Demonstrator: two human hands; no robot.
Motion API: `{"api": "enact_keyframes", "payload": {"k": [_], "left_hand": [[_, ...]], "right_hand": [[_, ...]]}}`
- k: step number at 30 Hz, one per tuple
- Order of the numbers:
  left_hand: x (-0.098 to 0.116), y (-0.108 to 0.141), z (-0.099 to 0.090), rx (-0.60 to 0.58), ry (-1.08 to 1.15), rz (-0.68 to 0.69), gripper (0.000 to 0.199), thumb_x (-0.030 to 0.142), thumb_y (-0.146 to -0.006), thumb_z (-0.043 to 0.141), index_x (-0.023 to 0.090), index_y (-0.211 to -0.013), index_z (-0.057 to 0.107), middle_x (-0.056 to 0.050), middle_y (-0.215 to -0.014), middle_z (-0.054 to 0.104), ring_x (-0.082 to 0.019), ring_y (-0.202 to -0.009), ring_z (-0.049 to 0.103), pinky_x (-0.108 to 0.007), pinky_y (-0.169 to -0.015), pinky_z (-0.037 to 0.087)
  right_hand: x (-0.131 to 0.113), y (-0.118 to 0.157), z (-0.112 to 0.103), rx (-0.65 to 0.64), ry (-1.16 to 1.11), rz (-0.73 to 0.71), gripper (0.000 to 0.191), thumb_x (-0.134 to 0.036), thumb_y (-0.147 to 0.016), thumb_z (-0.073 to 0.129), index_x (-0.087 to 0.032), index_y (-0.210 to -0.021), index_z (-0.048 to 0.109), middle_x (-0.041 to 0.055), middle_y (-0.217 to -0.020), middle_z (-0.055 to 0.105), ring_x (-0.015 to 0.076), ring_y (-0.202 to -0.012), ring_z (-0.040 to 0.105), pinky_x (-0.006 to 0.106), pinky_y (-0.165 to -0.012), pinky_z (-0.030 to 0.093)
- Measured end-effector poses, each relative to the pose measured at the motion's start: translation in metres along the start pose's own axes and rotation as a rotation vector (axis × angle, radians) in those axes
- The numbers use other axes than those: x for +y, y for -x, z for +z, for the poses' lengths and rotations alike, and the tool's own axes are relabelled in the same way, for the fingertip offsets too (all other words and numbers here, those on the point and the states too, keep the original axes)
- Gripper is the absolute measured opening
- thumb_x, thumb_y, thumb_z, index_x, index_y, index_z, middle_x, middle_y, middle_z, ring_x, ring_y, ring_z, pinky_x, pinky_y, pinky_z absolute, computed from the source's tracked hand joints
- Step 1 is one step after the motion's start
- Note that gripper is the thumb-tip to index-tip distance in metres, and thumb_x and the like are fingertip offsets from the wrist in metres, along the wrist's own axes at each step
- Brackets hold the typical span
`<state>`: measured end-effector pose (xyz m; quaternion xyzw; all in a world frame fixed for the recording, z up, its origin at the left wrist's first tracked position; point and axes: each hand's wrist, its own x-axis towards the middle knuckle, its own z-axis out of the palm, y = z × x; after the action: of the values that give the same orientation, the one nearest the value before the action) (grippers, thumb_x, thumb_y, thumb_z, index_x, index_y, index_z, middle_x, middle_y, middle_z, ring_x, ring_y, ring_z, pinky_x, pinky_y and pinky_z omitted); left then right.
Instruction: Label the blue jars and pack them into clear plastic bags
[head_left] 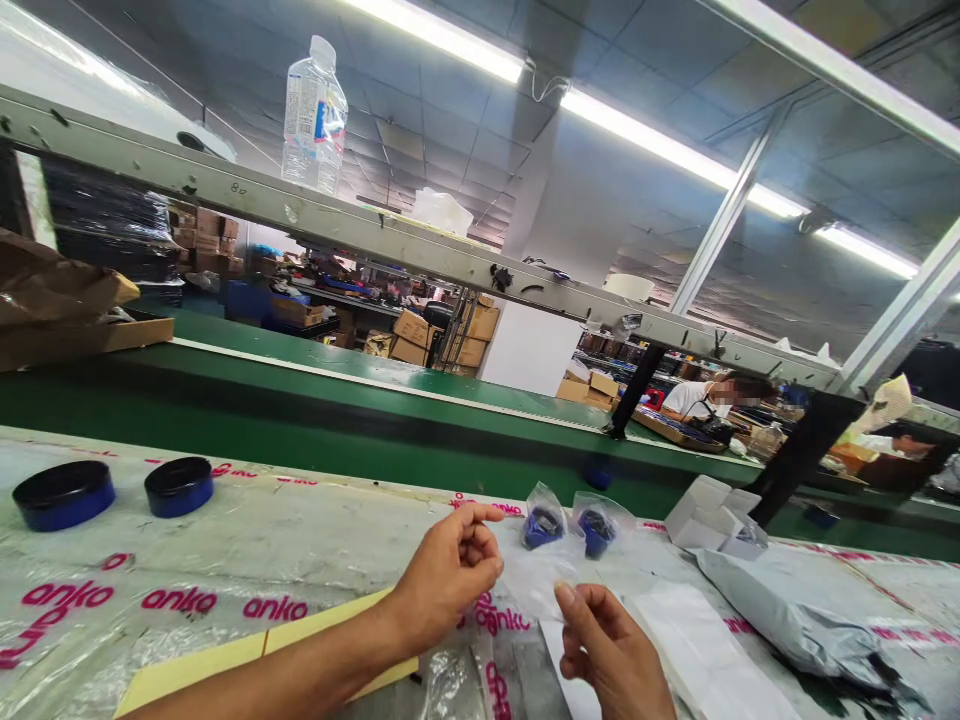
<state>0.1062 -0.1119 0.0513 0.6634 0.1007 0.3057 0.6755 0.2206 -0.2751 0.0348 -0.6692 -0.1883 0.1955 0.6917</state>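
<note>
My left hand (454, 565) is above the plastic-covered table, its fingers curled and the index finger pointing right; whether it touches the bag's edge is hard to see. My right hand (611, 645) pinches a clear plastic bag (536, 580) between thumb and index finger. Just beyond the hands lie two small blue items in clear bags, one (544, 527) on the left and another (597, 533) on the right. Yellow strips (300, 640) lie under my left forearm. White sheets (701, 640) rest to the right of my right hand.
Two black-and-blue round pieces (64, 495) (178, 487) sit at left. An open white box (712, 515) and a grey plastic package (810, 610) are at right. Behind runs a green conveyor (300, 400), under a metal beam holding a bottle (315, 120). A person (697, 400) works beyond.
</note>
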Motion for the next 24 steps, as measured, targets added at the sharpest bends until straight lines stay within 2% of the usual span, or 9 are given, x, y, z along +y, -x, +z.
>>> {"api": "enact_keyframes", "payload": {"k": [3, 6, 9, 12, 15, 17, 20, 24], "left_hand": [[0.013, -0.015, -0.015, 0.048, -0.100, 0.105, 0.047, 0.021, -0.076, 0.066, 0.018, -0.123, 0.058, 0.002, -0.085, 0.063, -0.011, -0.060, 0.061, -0.025, -0.060, 0.049], [0.019, -0.035, -0.031, 0.134, -0.293, 0.200, 0.049, 0.020, -0.080, 0.063, 0.019, -0.128, 0.056, 0.001, -0.087, 0.065, -0.014, -0.066, 0.066, -0.026, -0.065, 0.053], [0.008, -0.051, -0.047, 0.200, -0.431, 0.222, 0.048, 0.015, -0.080, 0.059, 0.018, -0.127, 0.057, 0.001, -0.084, 0.066, -0.016, -0.074, 0.066, -0.028, -0.074, 0.053], [-0.019, -0.054, -0.062, 0.201, -0.530, 0.191, 0.052, 0.010, -0.076, 0.057, 0.017, -0.127, 0.058, 0.001, -0.081, 0.067, -0.017, -0.075, 0.064, -0.028, -0.073, 0.051], [-0.044, -0.047, -0.072, 0.161, -0.619, 0.150, 0.060, 0.005, -0.071, 0.056, 0.019, -0.129, 0.057, 0.003, -0.080, 0.070, -0.017, -0.074, 0.065, -0.027, -0.071, 0.050], [-0.053, -0.040, -0.076, 0.122, -0.661, 0.130, 0.063, 0.005, -0.071, 0.057, 0.022, -0.132, 0.056, 0.004, -0.080, 0.071, -0.018, -0.074, 0.065, -0.027, -0.070, 0.050], [-0.056, -0.030, -0.078, 0.062, -0.696, 0.117, 0.066, 0.007, -0.073, 0.059, 0.023, -0.137, 0.053, 0.005, -0.081, 0.073, -0.018, -0.074, 0.067, -0.027, -0.071, 0.051], [-0.050, -0.019, -0.079, 0.023, -0.751, 0.124, 0.071, 0.008, -0.075, 0.058, 0.023, -0.144, 0.048, 0.003, -0.088, 0.075, -0.019, -0.079, 0.069, -0.028, -0.076, 0.051]], "right_hand": [[-0.013, -0.015, 0.018, -0.022, 0.228, -0.203, 0.048, -0.067, -0.075, 0.073, -0.019, -0.082, 0.068, -0.0040, -0.056, 0.058, 0.0125, -0.048, 0.048, 0.024, -0.046, 0.042], [-0.020, -0.041, 0.039, -0.030, 0.363, -0.373, 0.044, -0.062, -0.084, 0.060, -0.020, -0.094, 0.068, 0.0019, -0.075, 0.069, 0.0183, -0.058, 0.059, 0.029, -0.054, 0.049], [-0.015, -0.067, 0.060, -0.012, 0.474, -0.448, 0.030, -0.050, -0.084, 0.057, -0.022, -0.087, 0.067, 0.0056, -0.080, 0.073, 0.0253, -0.073, 0.067, 0.036, -0.069, 0.050], [-0.002, -0.084, 0.071, -0.018, 0.602, -0.489, 0.019, -0.041, -0.081, 0.057, -0.024, -0.081, 0.065, 0.0070, -0.080, 0.075, 0.0296, -0.078, 0.070, 0.040, -0.075, 0.047], [0.013, -0.087, 0.070, -0.044, 0.706, -0.489, 0.016, -0.038, -0.081, 0.056, -0.025, -0.082, 0.066, 0.0062, -0.079, 0.077, 0.0307, -0.077, 0.072, 0.038, -0.070, 0.047], [0.022, -0.083, 0.065, -0.066, 0.764, -0.485, 0.017, -0.037, -0.083, 0.055, -0.025, -0.083, 0.068, 0.0047, -0.076, 0.078, 0.0298, -0.075, 0.074, 0.036, -0.066, 0.047], [0.030, -0.074, 0.056, -0.102, 0.841, -0.508, 0.026, -0.040, -0.091, 0.051, -0.026, -0.089, 0.072, 0.0035, -0.082, 0.080, 0.0274, -0.077, 0.076, 0.035, -0.066, 0.050], [0.037, -0.061, 0.048, -0.112, 0.970, -0.616, 0.039, -0.041, -0.099, 0.040, -0.023, -0.100, 0.075, 0.0069, -0.097, 0.081, 0.0276, -0.085, 0.076, 0.036, -0.073, 0.053]]}}
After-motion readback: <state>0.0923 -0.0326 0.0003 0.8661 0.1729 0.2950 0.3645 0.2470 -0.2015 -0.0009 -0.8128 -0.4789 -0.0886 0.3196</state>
